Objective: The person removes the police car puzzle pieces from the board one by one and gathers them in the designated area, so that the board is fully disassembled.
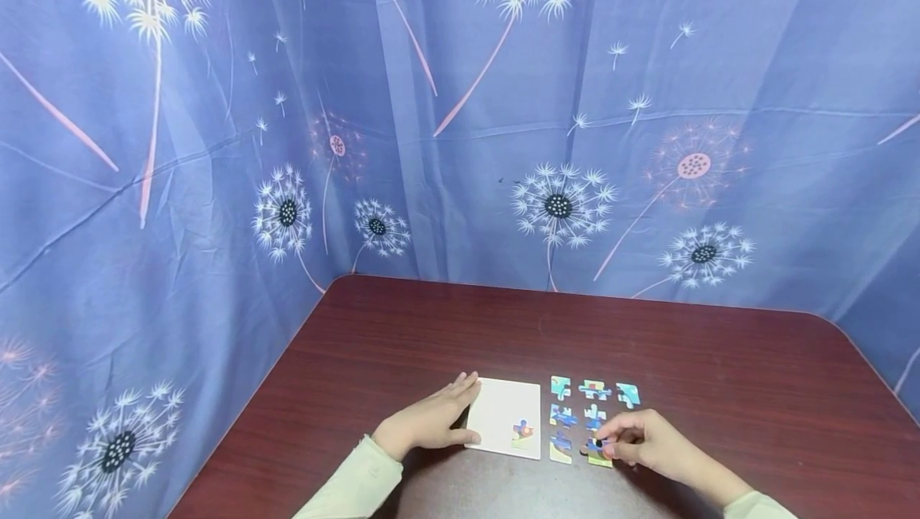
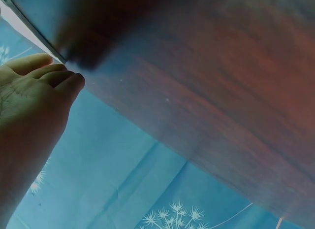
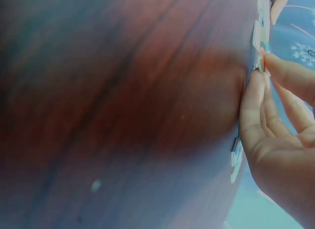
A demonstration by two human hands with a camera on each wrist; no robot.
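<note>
A white square puzzle board (image 1: 501, 411) lies flat on the table, with one colourful puzzle piece (image 1: 522, 433) at its lower right corner. My left hand (image 1: 434, 415) rests along the board's left edge, fingers extended and thumb on the lower left corner. In the left wrist view, that hand (image 2: 39, 86) touches the board's edge. To the right of the board, my right hand (image 1: 650, 443) pinches a jigsaw piece (image 1: 598, 453) in the bottom row between thumb and fingers. The right wrist view shows the same hand (image 3: 278, 115) at table level; its fingertips partly hide the piece.
Several loose jigsaw pieces (image 1: 561, 415) lie in rows just right of the board, among them a light blue corner piece (image 1: 628, 394). The dark red wooden table (image 1: 431, 319) has rounded far corners. Blue dandelion-print curtains (image 1: 460, 207) hang behind it and along the left side.
</note>
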